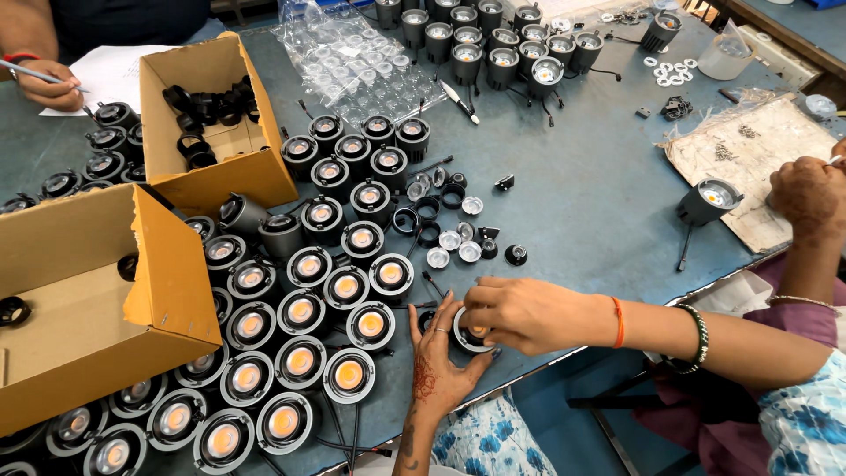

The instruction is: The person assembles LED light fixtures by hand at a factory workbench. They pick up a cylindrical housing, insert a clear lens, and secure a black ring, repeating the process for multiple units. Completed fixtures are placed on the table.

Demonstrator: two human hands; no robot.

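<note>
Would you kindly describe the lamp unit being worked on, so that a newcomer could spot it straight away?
Start at the grey-blue worktable and find the near edge, just right of the big cluster of round black downlight units with amber centres. There the left hand and right hand close around one round black downlight unit. It alone is held, apart from the rows.

– What is the lamp housing [470,332] held between the left hand [438,366] and the right hand [520,313] made of?
– Matt black metal, it seems, with a glossy reflector ring set inside.

– And the rest?
– The boxes [225,181] are seen to be plain brown cardboard, rough-edged. A clear, shiny plastic tray [352,66] is laid on the table [582,176], whose top is a dull, smooth grey-blue.
</note>
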